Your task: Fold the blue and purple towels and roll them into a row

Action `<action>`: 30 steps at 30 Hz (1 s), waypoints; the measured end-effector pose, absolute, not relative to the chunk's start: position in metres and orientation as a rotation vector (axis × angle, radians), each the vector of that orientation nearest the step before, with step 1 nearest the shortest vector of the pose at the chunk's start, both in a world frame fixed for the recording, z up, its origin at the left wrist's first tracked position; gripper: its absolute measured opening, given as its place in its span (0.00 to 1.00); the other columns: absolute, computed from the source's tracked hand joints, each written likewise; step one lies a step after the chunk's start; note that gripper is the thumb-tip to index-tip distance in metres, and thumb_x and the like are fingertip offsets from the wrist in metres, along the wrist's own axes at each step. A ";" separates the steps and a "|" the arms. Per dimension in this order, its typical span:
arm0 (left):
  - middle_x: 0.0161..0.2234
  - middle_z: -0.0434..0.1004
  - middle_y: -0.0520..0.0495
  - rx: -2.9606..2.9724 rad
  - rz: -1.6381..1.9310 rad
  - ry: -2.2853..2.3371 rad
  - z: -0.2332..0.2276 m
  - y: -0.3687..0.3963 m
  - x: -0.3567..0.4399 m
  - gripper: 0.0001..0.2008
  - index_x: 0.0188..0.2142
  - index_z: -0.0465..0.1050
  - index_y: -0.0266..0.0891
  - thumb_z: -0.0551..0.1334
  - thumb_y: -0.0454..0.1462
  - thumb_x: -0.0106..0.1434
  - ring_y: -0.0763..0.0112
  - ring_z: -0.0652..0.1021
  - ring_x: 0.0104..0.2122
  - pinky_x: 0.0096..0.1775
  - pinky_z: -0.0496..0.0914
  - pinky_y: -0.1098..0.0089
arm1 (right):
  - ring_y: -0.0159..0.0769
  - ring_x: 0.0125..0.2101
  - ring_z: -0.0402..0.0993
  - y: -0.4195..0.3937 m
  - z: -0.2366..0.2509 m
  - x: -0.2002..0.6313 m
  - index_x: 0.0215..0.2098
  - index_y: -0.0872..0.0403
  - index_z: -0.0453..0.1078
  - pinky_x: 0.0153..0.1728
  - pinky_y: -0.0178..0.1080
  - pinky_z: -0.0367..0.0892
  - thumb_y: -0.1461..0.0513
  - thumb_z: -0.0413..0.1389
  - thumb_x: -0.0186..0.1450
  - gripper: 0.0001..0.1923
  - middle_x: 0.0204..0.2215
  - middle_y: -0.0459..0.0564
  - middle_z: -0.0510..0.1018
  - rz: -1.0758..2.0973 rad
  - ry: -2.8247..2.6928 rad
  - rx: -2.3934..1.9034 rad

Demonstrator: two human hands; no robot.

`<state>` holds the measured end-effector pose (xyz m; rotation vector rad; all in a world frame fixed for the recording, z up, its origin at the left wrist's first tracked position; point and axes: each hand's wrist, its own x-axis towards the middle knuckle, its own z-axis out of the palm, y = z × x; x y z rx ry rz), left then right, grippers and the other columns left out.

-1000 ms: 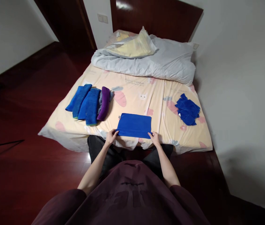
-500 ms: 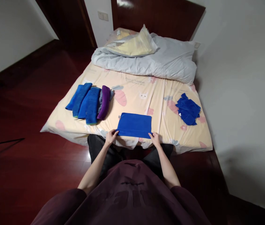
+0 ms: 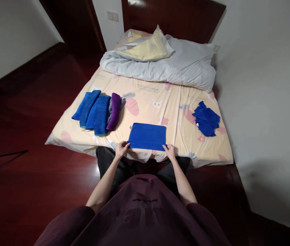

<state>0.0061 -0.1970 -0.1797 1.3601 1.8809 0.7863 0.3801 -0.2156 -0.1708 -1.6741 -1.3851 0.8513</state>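
A blue towel (image 3: pixel 147 136) lies flat as a rectangle near the bed's front edge, with a small pale tag at its upper left corner. My left hand (image 3: pixel 121 149) pinches its near left corner between thumb and fingers. At the near right corner, my right hand (image 3: pixel 169 151) grips the cloth the same way. The near edge stretches straight between both hands. Off to the left lie several rolled or folded blue towels (image 3: pixel 101 114) beside a purple roll (image 3: pixel 114 111). A crumpled heap of blue cloth (image 3: pixel 207 119) rests on the right side of the bed.
The bed (image 3: pixel 150 99) has a cream patterned sheet. Toward the headboard (image 3: pixel 173 18) lie a bunched grey quilt (image 3: pixel 191 65) and a pale yellow pillow or cloth (image 3: pixel 147 49). A wall (image 3: pixel 268 102) stands close on the right. A thin dark stand (image 3: pixel 3 155) is at the far left.
The towel's near edge looks flatter now, and the narrow strip along it is less distinct. Both hands keep hold of the corners, almost unmoved. The view has shifted very slightly.
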 end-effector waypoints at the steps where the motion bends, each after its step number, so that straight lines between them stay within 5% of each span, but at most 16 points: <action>1: 0.35 0.84 0.41 1.363 0.789 1.878 -0.179 -0.197 0.006 0.19 0.39 0.80 0.37 0.64 0.50 0.61 0.56 0.83 0.37 0.43 0.75 0.62 | 0.39 0.27 0.75 -0.215 -0.172 0.380 0.26 0.52 0.71 0.28 0.36 0.70 0.39 0.58 0.61 0.25 0.21 0.48 0.75 0.851 -1.385 -1.672; 17: 0.38 0.83 0.40 1.448 0.848 1.864 -0.188 -0.197 0.007 0.15 0.42 0.77 0.38 0.63 0.47 0.64 0.56 0.83 0.39 0.45 0.76 0.60 | 0.41 0.30 0.77 -0.220 -0.186 0.376 0.38 0.53 0.77 0.37 0.41 0.73 0.45 0.57 0.64 0.21 0.30 0.52 0.81 0.574 -1.367 -1.822; 25: 0.56 0.75 0.38 2.049 0.948 1.727 -0.178 -0.193 0.015 0.17 0.54 0.73 0.40 0.55 0.36 0.69 0.53 0.74 0.57 0.59 0.69 0.51 | 0.43 0.53 0.73 -0.221 -0.163 0.363 0.52 0.52 0.77 0.59 0.47 0.66 0.61 0.47 0.73 0.17 0.52 0.56 0.78 0.242 -1.822 -1.553; 30: 0.63 0.70 0.43 2.271 0.791 1.447 -0.183 -0.196 0.026 0.21 0.61 0.70 0.41 0.51 0.42 0.74 0.57 0.65 0.66 0.66 0.60 0.52 | 0.41 0.62 0.68 -0.224 -0.163 0.346 0.59 0.51 0.74 0.64 0.47 0.61 0.61 0.46 0.75 0.20 0.59 0.52 0.76 0.324 -2.069 -1.447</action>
